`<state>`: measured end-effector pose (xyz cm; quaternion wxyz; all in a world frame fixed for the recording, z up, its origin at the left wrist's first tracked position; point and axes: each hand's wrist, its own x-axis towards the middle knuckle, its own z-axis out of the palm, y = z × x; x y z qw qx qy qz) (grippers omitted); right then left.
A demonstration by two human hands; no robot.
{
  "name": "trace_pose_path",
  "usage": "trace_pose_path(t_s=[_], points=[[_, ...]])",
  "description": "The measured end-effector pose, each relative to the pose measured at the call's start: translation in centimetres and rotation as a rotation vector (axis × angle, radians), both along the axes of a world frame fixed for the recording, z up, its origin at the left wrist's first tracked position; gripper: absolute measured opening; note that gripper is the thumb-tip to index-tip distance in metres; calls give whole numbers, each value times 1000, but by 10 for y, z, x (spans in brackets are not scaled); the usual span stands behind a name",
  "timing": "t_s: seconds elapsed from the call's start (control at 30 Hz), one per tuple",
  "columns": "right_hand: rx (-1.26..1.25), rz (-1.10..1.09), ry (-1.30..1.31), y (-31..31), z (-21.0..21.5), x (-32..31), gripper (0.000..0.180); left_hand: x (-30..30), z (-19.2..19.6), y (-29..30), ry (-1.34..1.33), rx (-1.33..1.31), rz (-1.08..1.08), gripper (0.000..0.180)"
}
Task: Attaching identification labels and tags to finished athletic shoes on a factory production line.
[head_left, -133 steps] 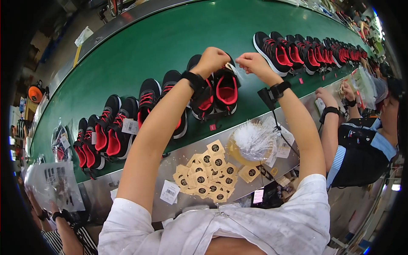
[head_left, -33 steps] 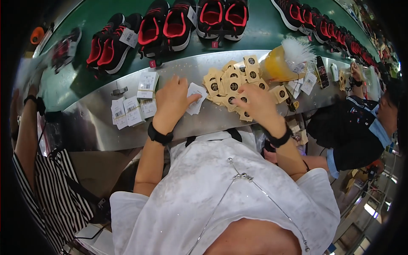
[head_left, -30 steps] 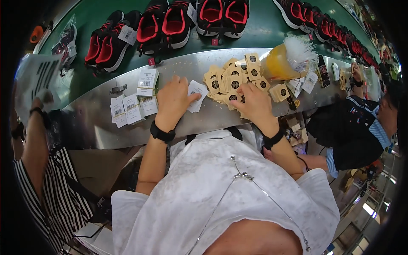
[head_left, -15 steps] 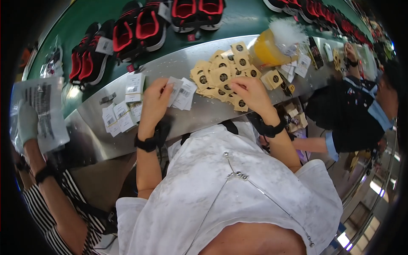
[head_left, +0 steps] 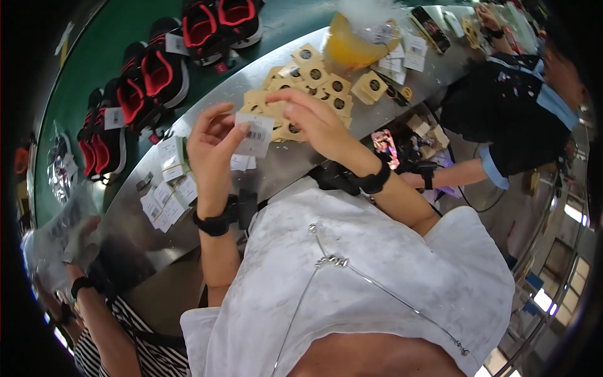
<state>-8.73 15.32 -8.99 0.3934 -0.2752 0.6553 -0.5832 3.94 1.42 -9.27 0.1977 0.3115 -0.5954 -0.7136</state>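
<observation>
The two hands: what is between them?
In the head view, a white paper tag sits between the left hand and right hand; both pinch it.

The person wears a white, faintly marbled short-sleeved top with a thin silver chain (head_left: pixel 377 289) lying across the chest. Each wrist carries a black band: one on the left (head_left: pixel 212 223), one on the right (head_left: pixel 375 182).
</observation>
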Motion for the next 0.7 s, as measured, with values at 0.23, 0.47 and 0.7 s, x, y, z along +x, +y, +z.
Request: trace_pose_path(t_s=[0.23,0.47,0.7], points=[[-81,-42,377,1,12,0,21,-10,3,6,122,107,80,19],[-40,-128,485,-11,19,8,22,-10,10,15,94,32,52,15],[-32,-166,613,-13,18,5,25,-12,13,18,52,-40,38,14]])
